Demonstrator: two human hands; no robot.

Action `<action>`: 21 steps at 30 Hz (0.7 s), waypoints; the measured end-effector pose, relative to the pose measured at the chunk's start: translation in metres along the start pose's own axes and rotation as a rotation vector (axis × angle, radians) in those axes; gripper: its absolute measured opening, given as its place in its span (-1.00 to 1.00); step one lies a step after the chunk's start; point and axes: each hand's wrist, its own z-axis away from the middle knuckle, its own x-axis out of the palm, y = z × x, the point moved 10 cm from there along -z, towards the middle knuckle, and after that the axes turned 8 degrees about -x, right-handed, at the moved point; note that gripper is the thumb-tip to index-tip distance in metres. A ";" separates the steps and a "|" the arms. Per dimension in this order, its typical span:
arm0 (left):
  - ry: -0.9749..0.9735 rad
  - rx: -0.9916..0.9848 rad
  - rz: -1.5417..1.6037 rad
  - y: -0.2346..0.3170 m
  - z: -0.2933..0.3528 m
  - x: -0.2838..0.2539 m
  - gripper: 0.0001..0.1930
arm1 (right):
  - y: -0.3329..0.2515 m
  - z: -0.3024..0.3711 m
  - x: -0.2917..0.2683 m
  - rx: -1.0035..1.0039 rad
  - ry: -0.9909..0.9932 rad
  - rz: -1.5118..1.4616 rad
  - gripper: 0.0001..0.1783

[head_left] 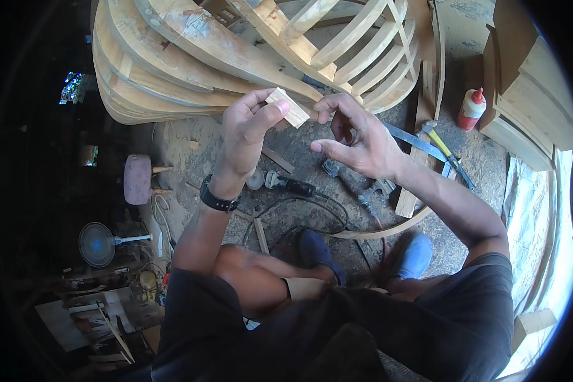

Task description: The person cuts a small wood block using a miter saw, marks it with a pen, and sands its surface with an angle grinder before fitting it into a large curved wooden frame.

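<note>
Between the thumb and fingers of my left hand point(248, 130) is a small wood block point(289, 108), pale and rectangular, held up in front of me. My right hand point(360, 141) is just to the right of the block, apart from it, with thumb and curled fingers spread and nothing between them. Beyond both hands stands a large curved wooden frame point(229, 54) of bent slats and ribs. Below them on the floor lie an angle grinder point(291, 184) with a dark body and a second power tool point(367, 191), whose kind I cannot make out.
To the right are a white glue bottle point(471, 111) with a red cap, a yellow-handled hammer point(445, 148) and stacked curved wood pieces point(528, 108). Cords and wood strips point(261, 235) lie near my feet. A stool point(138, 179) and a fan point(97, 244) are at left.
</note>
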 end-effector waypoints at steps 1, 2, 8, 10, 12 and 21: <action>0.004 0.002 -0.005 0.001 0.001 -0.001 -0.52 | -0.001 -0.001 0.002 -0.001 -0.011 0.001 -0.37; 0.008 0.004 -0.010 0.001 0.001 -0.002 -0.52 | -0.002 -0.002 0.004 -0.002 -0.021 0.002 -0.38; -0.024 -0.044 -0.062 0.005 0.005 0.002 -0.54 | -0.008 -0.004 -0.001 -0.022 0.012 0.041 -0.46; -0.005 -0.057 -0.036 0.008 0.008 0.002 -0.54 | -0.011 -0.004 -0.005 -0.031 0.025 0.063 -0.48; 0.012 -0.061 -0.017 0.010 0.010 -0.002 -0.54 | -0.015 -0.005 -0.007 -0.047 0.035 0.085 -0.50; 0.093 -0.058 -0.052 0.028 0.047 -0.030 -0.49 | -0.079 -0.020 -0.060 -0.414 0.300 0.212 -0.89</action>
